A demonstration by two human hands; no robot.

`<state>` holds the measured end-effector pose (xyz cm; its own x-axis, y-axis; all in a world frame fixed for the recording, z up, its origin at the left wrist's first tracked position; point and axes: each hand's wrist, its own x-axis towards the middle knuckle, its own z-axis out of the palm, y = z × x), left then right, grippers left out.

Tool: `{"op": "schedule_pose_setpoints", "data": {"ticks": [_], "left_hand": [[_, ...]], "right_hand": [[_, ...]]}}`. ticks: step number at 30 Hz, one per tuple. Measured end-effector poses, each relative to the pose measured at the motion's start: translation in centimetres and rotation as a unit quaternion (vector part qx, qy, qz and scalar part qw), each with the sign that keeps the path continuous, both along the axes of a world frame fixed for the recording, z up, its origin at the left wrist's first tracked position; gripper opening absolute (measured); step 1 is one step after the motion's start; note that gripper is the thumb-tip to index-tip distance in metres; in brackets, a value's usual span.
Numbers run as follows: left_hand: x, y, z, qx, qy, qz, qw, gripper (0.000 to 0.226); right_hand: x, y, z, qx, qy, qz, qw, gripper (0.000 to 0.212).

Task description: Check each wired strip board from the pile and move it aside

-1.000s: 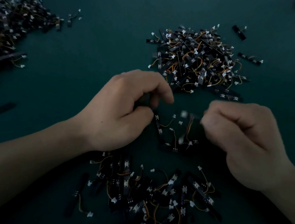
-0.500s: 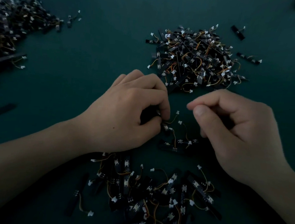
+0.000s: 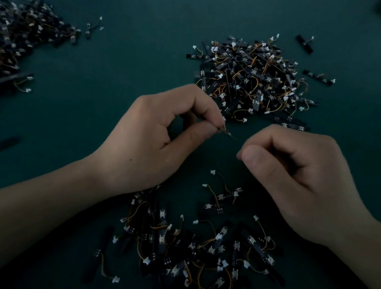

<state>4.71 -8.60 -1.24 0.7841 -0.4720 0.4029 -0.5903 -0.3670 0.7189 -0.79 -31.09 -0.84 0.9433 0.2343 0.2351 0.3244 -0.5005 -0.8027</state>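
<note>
Left hand (image 3: 153,141) pinches a thin black strip board (image 3: 228,133), edge-on, between thumb and forefinger, with a white connector just past the fingertips. Right hand (image 3: 297,171) sits just right of it, fingers curled, thumb on forefinger; can't tell if it grips anything. Just beyond lies the tangled pile (image 3: 253,81) of black strips, orange wires and white plugs. A flatter scatter (image 3: 177,246) lies near, on the dark green mat (image 3: 122,70).
</note>
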Motion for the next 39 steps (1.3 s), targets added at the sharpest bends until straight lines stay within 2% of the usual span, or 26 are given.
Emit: {"op": "schedule_pose_setpoints", "data": {"ticks": [2,5,10,13,31,39], "left_hand": [[-0.04,0.03,0.08,-0.005,-0.013,-0.037,0.999,0.011],[-0.08,0.04,0.11,0.002,-0.015,-0.079,0.997,0.007],[-0.43,0.06,0.37,-0.009,0.04,-0.037,0.998,0.012],[-0.2,0.12,0.26,0.029,0.086,-0.02,0.996,0.016],[-0.33,0.16,0.49,0.041,0.119,-0.05,0.991,0.022],[-0.36,0.11,0.53,0.049,0.111,-0.057,0.991,0.019]], "right_hand": [[-0.05,0.07,0.01,0.003,0.024,-0.005,1.0,0.035],[-0.02,0.25,-0.05,-0.017,0.011,-0.002,1.0,0.034],[-0.01,0.18,-0.14,0.007,0.0,-0.01,1.0,0.029],[0.07,0.18,-0.34,-0.004,-0.003,-0.006,1.0,0.029],[0.22,0.5,-0.23,-0.022,0.001,-0.003,1.0,0.026],[0.53,0.15,-0.31,-0.044,0.022,0.029,0.998,0.04]]}}
